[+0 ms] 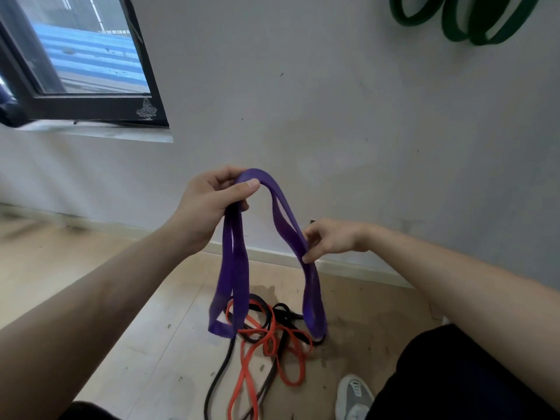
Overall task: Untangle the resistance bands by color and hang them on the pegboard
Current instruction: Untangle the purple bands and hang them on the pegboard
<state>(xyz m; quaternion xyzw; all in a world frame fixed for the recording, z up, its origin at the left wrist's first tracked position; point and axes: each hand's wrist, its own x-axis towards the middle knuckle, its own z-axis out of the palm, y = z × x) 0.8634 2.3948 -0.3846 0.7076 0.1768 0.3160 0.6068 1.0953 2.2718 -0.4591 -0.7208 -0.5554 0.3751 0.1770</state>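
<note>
Hanging: green bands (454, 31), above the hands.
Purple band (285, 213): left hand (209, 207) grips, right hand (333, 239) pinches it.
Remaining: red band (242, 368), black band (221, 371) tangled below.

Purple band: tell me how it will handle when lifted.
Probably floppy: the purple band drapes limply between left hand and right hand. Likely light: a pinch holds it. Its loops hang near the tangled bands, so it may snag.
</note>
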